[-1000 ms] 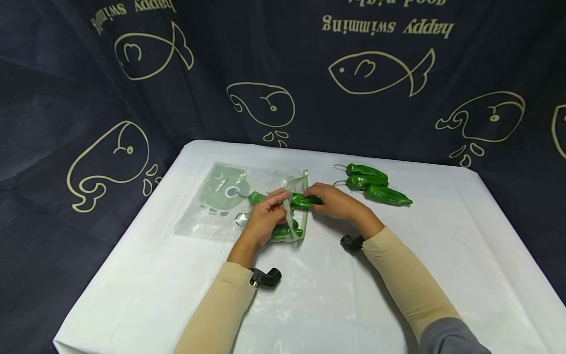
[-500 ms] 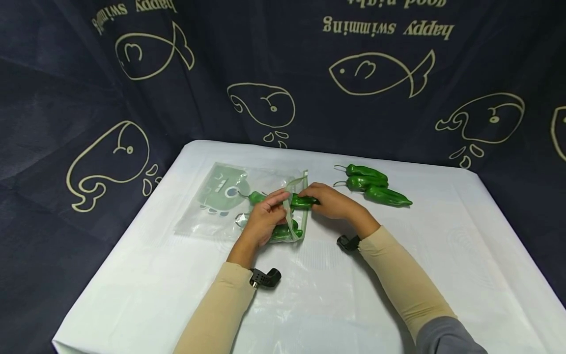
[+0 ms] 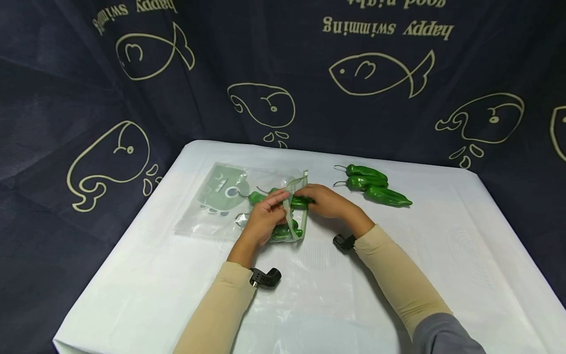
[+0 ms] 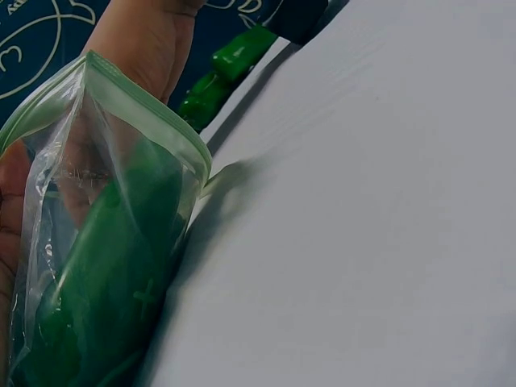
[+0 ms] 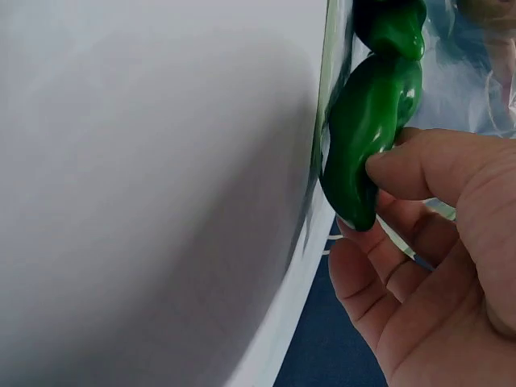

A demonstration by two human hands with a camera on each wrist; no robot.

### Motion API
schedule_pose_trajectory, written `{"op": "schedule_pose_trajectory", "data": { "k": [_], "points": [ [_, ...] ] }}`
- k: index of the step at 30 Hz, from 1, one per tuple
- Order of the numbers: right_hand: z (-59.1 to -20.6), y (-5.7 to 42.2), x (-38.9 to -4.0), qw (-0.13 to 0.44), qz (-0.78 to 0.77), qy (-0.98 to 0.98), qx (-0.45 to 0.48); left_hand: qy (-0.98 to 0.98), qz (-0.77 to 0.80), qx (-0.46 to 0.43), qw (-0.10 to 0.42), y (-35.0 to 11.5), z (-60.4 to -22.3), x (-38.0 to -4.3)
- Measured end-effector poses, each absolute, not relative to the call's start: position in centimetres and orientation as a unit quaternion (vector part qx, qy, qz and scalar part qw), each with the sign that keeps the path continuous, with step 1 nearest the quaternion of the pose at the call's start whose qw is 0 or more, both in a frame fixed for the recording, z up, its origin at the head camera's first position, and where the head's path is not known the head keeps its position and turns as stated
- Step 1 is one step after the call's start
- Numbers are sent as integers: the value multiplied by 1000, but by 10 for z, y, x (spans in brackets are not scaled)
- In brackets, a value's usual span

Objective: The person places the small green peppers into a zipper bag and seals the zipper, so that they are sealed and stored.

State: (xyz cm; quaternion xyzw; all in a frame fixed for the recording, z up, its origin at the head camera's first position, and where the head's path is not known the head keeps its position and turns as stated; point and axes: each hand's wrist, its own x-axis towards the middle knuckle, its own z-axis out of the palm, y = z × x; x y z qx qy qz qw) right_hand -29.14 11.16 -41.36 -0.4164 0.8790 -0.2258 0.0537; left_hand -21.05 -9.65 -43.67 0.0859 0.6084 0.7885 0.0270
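Note:
A clear zip bag (image 3: 190,223) with a green cartoon print lies flat, its mouth facing right. My left hand (image 3: 261,221) holds up the bag's upper edge at the mouth. Thumb and fingers of my right hand (image 3: 328,200) grip a green pepper (image 5: 367,137) near its tip, with the stem end inside the bag. Other green peppers (image 3: 285,232) lie within the bag, partly hidden by my left hand. In the left wrist view, the green zip strip (image 4: 153,117) stands gaping over a pepper (image 4: 105,274).
Right of the bag, three more green peppers (image 3: 388,196) lie close together on the white-covered table (image 3: 398,236). A dark curtain (image 3: 309,118) with fish and whale drawings hangs behind the table's far edge.
My right hand has moved slightly left, sliding the pepper further into the bag. Its stem now shows past my left fingers. The left hand keeps its place.

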Motion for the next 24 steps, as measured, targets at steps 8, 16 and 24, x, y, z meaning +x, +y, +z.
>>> {"op": "schedule_pose_trajectory", "data": {
  "k": [8, 16, 24],
  "points": [
    [-414, 106, -292, 59, -235, 883, -403, 608, 789, 87, 28, -97, -437, -210],
    [-415, 104, -295, 65, -247, 881, -398, 611, 786, 90, 34, -98, -435, -210],
    [-418, 102, -299, 62, -244, 885, -391, 608, 789, 85, 34, -97, -435, -210]
  ]
}}
